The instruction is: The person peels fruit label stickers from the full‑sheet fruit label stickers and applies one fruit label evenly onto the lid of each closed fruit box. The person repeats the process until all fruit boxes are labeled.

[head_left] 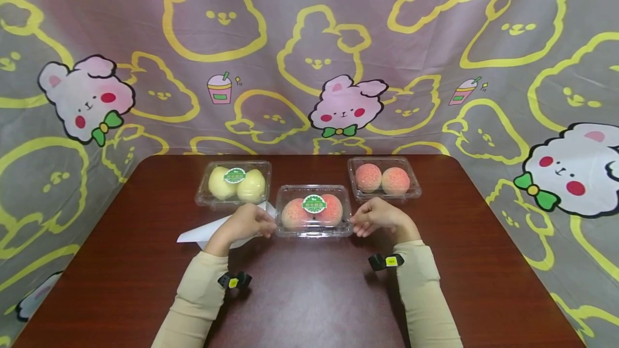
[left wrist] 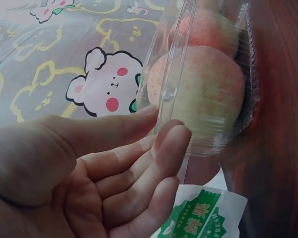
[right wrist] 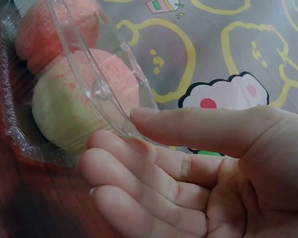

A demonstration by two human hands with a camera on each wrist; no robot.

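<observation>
A clear plastic fruit box (head_left: pixel 313 230) holds two pink and pale-green peaches (head_left: pixel 294 214) in the middle of the table. A round green-and-white sticker (head_left: pixel 314 204) lies on its lid. At the left end my left hand (head_left: pixel 251 222) pinches the box's rim between thumb and finger, as the left wrist view shows close up. My right hand (head_left: pixel 379 218) does the same at the right end, thumb (right wrist: pixel 188 126) on top of the rim. Beneath the left hand lies a white sticker sheet (head_left: pixel 193 234), its green print (left wrist: pixel 201 218) facing up.
Behind to the left stands a clear box (head_left: pixel 205 197) with two yellow-green fruits and a green sticker on it. Another clear box (head_left: pixel 416 192) with two peaches, bearing no visible sticker, stands behind to the right. A patterned curtain (head_left: pixel 271 69) hangs beyond the brown table (head_left: pixel 309 294).
</observation>
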